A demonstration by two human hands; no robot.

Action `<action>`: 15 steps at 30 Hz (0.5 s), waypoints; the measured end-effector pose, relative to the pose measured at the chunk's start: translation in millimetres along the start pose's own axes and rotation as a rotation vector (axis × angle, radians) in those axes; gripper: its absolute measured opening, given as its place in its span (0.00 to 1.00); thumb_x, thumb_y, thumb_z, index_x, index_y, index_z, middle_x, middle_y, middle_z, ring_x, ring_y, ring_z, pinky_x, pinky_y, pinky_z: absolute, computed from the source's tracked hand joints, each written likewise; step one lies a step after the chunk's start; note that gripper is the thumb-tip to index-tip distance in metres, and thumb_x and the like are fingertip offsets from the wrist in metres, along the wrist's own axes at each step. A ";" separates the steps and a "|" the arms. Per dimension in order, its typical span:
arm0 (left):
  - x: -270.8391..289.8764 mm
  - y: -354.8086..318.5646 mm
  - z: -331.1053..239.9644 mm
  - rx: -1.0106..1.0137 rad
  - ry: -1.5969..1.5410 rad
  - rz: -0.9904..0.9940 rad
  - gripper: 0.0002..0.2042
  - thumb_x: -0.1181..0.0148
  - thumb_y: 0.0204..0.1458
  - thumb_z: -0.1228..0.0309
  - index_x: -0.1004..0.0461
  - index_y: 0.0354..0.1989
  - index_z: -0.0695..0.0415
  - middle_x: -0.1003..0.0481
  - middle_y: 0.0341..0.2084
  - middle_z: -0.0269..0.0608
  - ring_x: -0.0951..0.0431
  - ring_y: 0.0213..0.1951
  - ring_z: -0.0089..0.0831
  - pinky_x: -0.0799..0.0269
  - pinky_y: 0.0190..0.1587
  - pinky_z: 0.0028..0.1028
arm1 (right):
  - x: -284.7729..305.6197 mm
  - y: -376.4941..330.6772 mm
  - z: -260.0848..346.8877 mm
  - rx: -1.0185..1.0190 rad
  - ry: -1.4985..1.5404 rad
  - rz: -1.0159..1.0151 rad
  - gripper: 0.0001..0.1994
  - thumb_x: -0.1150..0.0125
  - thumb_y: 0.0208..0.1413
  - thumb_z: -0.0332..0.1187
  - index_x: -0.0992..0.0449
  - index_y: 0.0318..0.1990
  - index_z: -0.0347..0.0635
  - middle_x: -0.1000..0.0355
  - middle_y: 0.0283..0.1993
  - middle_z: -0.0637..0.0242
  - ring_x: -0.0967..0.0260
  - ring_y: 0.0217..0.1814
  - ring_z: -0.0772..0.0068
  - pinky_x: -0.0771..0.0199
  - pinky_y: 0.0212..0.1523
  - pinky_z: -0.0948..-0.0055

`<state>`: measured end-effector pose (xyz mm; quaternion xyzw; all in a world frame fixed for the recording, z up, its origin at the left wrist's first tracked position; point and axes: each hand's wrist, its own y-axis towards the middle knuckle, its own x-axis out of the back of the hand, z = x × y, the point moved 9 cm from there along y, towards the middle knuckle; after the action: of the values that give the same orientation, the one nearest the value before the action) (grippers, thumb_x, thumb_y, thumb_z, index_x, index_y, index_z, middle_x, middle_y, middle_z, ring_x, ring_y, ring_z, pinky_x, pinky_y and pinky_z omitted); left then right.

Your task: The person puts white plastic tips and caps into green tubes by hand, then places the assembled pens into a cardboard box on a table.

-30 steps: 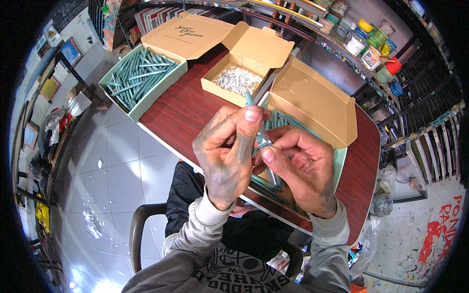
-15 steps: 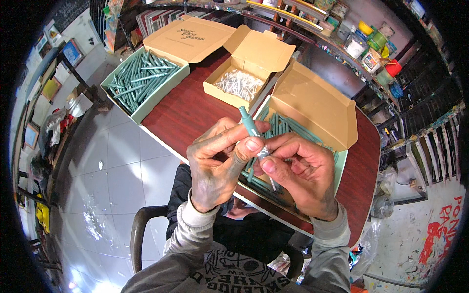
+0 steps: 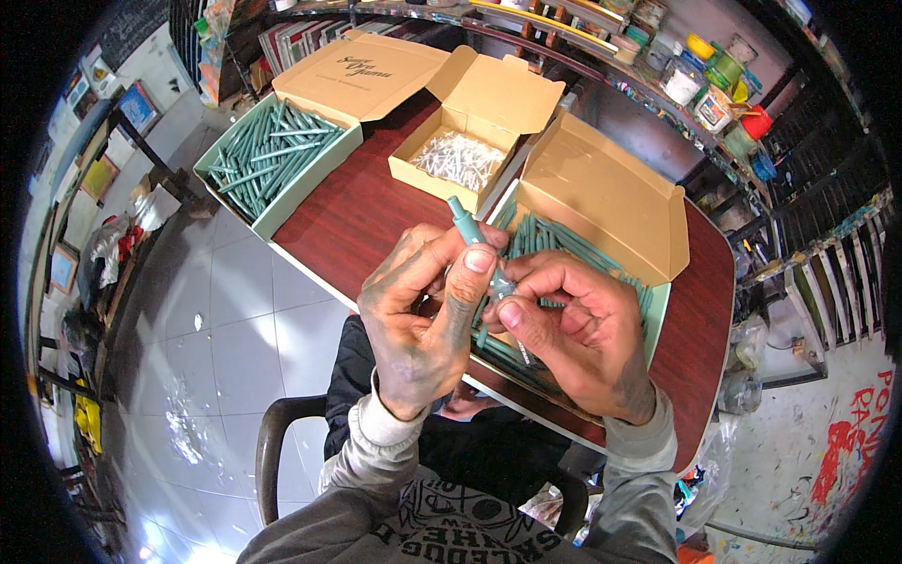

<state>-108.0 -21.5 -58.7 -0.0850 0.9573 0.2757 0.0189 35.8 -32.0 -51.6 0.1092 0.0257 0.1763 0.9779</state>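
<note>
A teal pen barrel [image 3: 462, 221] is pinched between the thumb and fingers of my left hand [image 3: 418, 315], its narrower end pointing up and away. Just below, my right hand [image 3: 587, 338] closes on the pen's lower, greyish clear part [image 3: 502, 282], which lines up with the barrel. Whether the two parts are fully joined is hidden by my fingers. A thin pale rod [image 3: 525, 354] shows under my right fingers. Beneath both hands is an open box [image 3: 660, 320] of teal pen barrels [image 3: 564, 240].
On the dark red table [image 3: 343, 226], a second open box [image 3: 310, 183] of teal pen pieces stands at the left. A small cardboard box [image 3: 407, 176] with white and clear small parts is in the middle. Paint pots [image 3: 681, 85] crowd the shelf behind; a chair arm [image 3: 268, 451] is at lower left.
The barrel and both hands have shifted slightly left. My left thumb has moved up along the barrel, and my right fingers still grip the lower part.
</note>
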 end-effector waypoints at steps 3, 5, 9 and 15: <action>0.1 -0.1 -0.3 0.032 -0.009 -0.006 0.10 0.37 0.60 0.68 0.18 0.42 0.62 0.26 0.26 0.31 0.33 0.26 0.14 0.42 0.26 0.18 | 0.5 0.7 -0.3 -0.017 0.024 0.003 0.06 0.41 0.63 0.25 0.27 0.41 0.29 0.28 0.45 0.62 0.28 0.48 0.77 0.21 0.46 0.76; 0.3 0.7 -2.0 0.042 -0.019 -0.011 0.10 0.37 0.60 0.68 0.18 0.42 0.62 0.27 0.25 0.31 0.34 0.25 0.13 0.43 0.26 0.17 | 0.1 0.6 -0.8 -0.030 -0.010 0.017 0.05 0.41 0.63 0.25 0.27 0.40 0.30 0.28 0.45 0.62 0.28 0.48 0.77 0.20 0.46 0.76; 2.0 2.9 -0.4 0.045 -0.039 -0.024 0.10 0.37 0.61 0.68 0.18 0.43 0.62 0.28 0.24 0.29 0.37 0.24 0.13 0.45 0.26 0.17 | 0.3 1.5 -1.1 -0.028 -0.037 0.034 0.05 0.41 0.63 0.26 0.27 0.40 0.31 0.28 0.44 0.62 0.27 0.47 0.77 0.20 0.45 0.75; 4.4 8.2 0.8 0.053 -0.026 -0.034 0.11 0.37 0.61 0.67 0.18 0.43 0.62 0.29 0.23 0.28 0.41 0.24 0.13 0.48 0.26 0.19 | 1.2 1.3 -6.4 -0.049 -0.016 0.051 0.05 0.41 0.63 0.25 0.27 0.40 0.31 0.26 0.44 0.61 0.27 0.45 0.78 0.20 0.43 0.76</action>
<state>-113.8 -14.9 -55.4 -0.0970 0.9623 0.2511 0.0382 35.9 -29.1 -57.6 0.0874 0.0108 0.2007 0.9757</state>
